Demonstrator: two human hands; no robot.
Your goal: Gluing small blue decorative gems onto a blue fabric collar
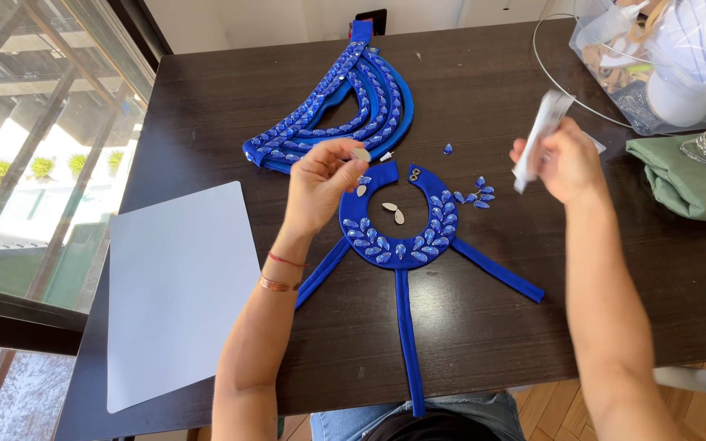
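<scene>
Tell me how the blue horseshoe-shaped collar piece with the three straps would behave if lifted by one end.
The collar piece looks like thin fabric, so it would probably flop and sag. Its long straps lie flat and limp and would likely dangle. The glued stones may add slight weight on the covered side, and fresh ones might shift.

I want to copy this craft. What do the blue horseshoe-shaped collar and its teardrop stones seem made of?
The blue horseshoe-shaped collar looks like matte felt or suede-like fabric: flat, soft-edged straps. The teardrop stones look like faceted glass or acrylic: glossy, catching light.
</scene>
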